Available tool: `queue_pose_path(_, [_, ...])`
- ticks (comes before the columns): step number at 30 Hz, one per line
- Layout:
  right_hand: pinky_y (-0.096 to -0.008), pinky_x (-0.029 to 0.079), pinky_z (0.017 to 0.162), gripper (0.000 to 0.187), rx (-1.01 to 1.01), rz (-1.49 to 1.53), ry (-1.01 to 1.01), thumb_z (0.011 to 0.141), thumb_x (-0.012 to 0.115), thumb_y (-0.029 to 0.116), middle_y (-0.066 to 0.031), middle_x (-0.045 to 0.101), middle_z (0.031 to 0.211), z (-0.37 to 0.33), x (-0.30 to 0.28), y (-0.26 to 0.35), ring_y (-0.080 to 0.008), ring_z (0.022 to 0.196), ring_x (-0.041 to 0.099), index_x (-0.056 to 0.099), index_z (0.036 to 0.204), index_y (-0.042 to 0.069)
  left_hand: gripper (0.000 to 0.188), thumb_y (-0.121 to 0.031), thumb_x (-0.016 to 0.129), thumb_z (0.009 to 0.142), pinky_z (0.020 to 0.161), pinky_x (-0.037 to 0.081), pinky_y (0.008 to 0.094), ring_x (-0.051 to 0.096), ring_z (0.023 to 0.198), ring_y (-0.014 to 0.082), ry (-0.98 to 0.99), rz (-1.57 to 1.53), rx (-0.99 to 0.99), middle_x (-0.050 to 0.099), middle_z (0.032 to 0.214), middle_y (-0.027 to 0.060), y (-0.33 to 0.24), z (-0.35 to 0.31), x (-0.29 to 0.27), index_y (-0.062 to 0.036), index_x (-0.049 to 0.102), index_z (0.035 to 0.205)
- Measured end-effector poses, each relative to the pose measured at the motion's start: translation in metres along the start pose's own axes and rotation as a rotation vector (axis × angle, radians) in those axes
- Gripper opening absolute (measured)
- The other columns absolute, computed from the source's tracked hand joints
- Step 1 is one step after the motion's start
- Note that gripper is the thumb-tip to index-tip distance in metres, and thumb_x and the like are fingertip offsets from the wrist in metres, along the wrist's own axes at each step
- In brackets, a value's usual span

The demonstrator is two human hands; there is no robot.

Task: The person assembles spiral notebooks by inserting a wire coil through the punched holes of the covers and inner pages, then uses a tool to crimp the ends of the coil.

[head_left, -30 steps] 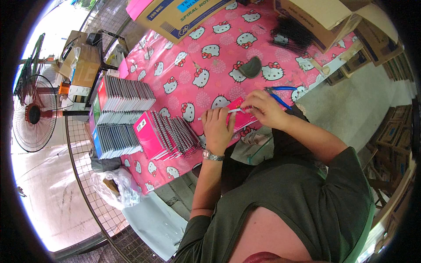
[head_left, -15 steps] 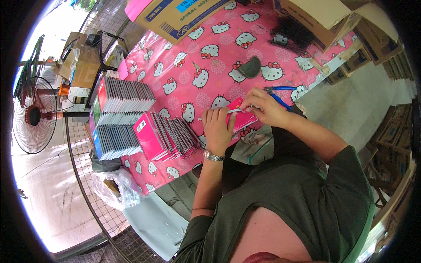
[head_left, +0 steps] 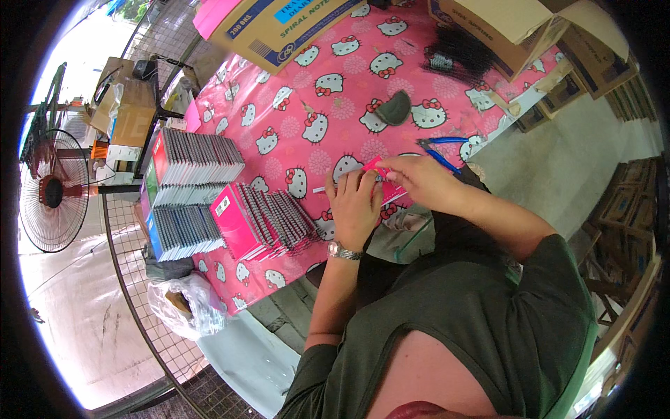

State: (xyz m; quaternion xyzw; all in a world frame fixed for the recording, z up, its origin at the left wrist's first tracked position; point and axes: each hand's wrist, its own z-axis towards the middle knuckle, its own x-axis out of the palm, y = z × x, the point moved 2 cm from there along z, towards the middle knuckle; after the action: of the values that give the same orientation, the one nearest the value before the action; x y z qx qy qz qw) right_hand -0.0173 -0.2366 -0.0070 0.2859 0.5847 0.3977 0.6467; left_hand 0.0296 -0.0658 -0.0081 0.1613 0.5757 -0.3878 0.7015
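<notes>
A pink notebook (head_left: 396,194) lies at the near edge of the table, mostly covered by both hands. My left hand (head_left: 354,202), with a watch on its wrist, curls its fingers over the notebook's far edge. A thin white strip (head_left: 319,189) pokes out to the left of these fingers. At the same edge, just right of the left fingertips, my right hand (head_left: 419,179) has its fingers pressed together; what they pinch is hidden. Blue-handled pliers (head_left: 444,148) lie on the table beyond the right hand. Farther off is a dark green half-round object (head_left: 394,109).
Spiral-bound pink notebooks (head_left: 234,222) are stacked left of my hands, beside taller stacks with red, green and blue covers (head_left: 199,159). Loose black spiral wires (head_left: 460,59) lie by an open carton (head_left: 481,28). Another carton (head_left: 279,35) stands at the far side. A fan (head_left: 52,192) is at left.
My right hand has turned lower over the notebook, its fingers now flatter and closer to the left fingertips. My left hand has shifted slightly right. The view has tilted a little.
</notes>
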Motion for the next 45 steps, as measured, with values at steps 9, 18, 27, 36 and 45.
queue_pose_path(9, [-0.0478,0.050,0.091,0.041,0.105,-0.685,-0.276,0.084,0.068,0.027,-0.0217,0.055,0.123,0.071,-0.005,-0.088,-0.0425,0.120,0.050,0.058,0.119,0.007,0.027,-0.022,0.062,0.089,0.113,0.022,0.0576,0.055,0.113,0.0274,0.073,-0.103,0.013,0.062,0.110,0.0087,0.012,-0.007,0.003,-0.0077,0.058,0.112])
queue_pose_path(18, [-0.0363,0.043,0.098,0.047,-0.051,0.657,0.605,0.075,0.076,0.022,-0.0131,0.060,0.121,0.072,-0.013,-0.035,-0.0256,0.118,0.054,0.065,0.117,0.003,0.037,-0.028,0.073,0.080,0.107,0.030,0.0519,0.048,0.116,0.0355,-0.045,-0.043,-0.113,0.059,0.111,0.0103,0.026,-0.017,-0.006,-0.0089,0.059,0.108])
queue_pose_path(27, [-0.0357,0.041,0.097,0.050,-0.017,0.127,0.518,0.070,0.079,0.022,-0.0068,0.058,0.114,0.064,-0.026,-0.041,-0.0214,0.109,0.055,0.068,0.116,0.009,0.037,-0.018,0.076,0.074,0.095,0.036,0.0476,0.050,0.108,0.0338,-0.082,-0.256,-0.050,0.059,0.106,0.0119,0.027,-0.010,0.001,-0.0049,0.059,0.103])
queue_pose_path(36, [-0.0324,0.043,0.097,0.046,-0.019,1.032,0.671,0.075,0.076,0.022,-0.0081,0.064,0.115,0.066,-0.005,-0.036,-0.0176,0.109,0.056,0.067,0.117,0.004,0.029,-0.007,0.070,0.078,0.094,0.041,0.0465,0.052,0.108,0.0371,-0.128,-0.357,-0.130,0.058,0.108,0.0154,0.046,-0.024,-0.003,-0.0024,0.058,0.104])
queue_pose_path(45, [-0.0296,0.045,0.093,0.041,-0.113,0.406,0.558,0.081,0.072,0.014,-0.0062,0.064,0.111,0.090,-0.007,-0.036,-0.0142,0.105,0.058,0.063,0.119,0.001,0.023,-0.007,0.067,0.084,0.091,0.043,0.0455,0.056,0.102,0.0358,-0.037,-0.506,-0.221,0.059,0.107,0.0175,0.056,-0.018,-0.005,-0.0004,0.059,0.105])
